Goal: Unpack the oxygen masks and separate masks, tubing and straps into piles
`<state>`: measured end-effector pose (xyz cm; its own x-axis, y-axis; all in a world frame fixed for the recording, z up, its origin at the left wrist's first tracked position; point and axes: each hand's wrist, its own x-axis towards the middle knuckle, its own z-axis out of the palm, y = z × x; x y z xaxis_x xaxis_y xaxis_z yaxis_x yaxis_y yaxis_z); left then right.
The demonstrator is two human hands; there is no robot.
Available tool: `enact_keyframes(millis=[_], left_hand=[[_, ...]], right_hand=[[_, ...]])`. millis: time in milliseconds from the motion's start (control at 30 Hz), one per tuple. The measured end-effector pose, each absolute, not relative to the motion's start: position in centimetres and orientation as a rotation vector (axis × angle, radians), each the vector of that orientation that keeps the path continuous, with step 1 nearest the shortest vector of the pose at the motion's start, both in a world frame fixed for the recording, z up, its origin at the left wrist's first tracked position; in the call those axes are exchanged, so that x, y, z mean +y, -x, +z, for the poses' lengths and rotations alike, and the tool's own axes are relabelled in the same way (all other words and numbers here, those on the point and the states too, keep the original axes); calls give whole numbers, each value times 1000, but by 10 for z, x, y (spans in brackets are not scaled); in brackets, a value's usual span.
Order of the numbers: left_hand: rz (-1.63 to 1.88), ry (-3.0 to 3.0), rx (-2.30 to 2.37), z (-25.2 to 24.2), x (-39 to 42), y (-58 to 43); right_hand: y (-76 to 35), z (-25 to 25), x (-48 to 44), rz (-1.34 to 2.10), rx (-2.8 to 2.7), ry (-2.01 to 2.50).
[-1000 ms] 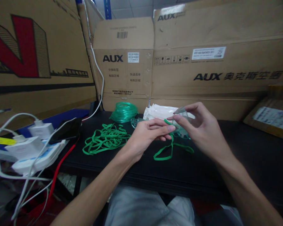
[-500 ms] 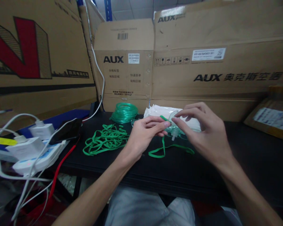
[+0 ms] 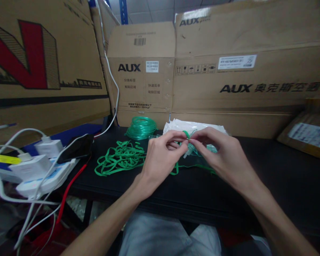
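Note:
Fingertip to fingertip, my two hands meet above the dark table. A narrow green elastic strap (image 3: 186, 134) is pinched in my left hand (image 3: 164, 153), with a small loop showing above the fingers. The thumb and forefinger of my right hand (image 3: 220, 153) are closed at the same spot on the strap; the exact grip is partly hidden. Just behind and below the fingers is a clear, green-tinted plastic mask (image 3: 194, 150), largely covered by my hands. The strap's lower length trails onto the table below the hands.
Left of my hands lie a heap of green straps (image 3: 120, 158) and a coil of green tubing (image 3: 141, 128). White plastic packaging (image 3: 176, 125) lies behind the hands. A power strip (image 3: 46, 177) with chargers and cables is at far left. Cardboard boxes (image 3: 144, 96) stand behind.
My right hand has moved left and closed its thumb and forefinger at the strap beside my left fingertips. The mask has tilted slightly and shifted left.

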<state>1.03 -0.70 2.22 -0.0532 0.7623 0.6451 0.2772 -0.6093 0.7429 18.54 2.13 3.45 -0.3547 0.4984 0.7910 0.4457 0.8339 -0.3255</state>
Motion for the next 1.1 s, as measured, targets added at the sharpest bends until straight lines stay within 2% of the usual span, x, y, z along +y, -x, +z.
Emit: enact_keyframes(millis=[200,533,1100], left_hand=[[1683,-2078,1247,26,-11,-10],[1784,-2026,1320,23,-11,-8],[1927,-1987,1383,32,-4,18]], right_hand=[[-187,33,22,333,-1986,791],[-186,37,9,254,-1974,895],[-199,51,-9,435,-2255,884]])
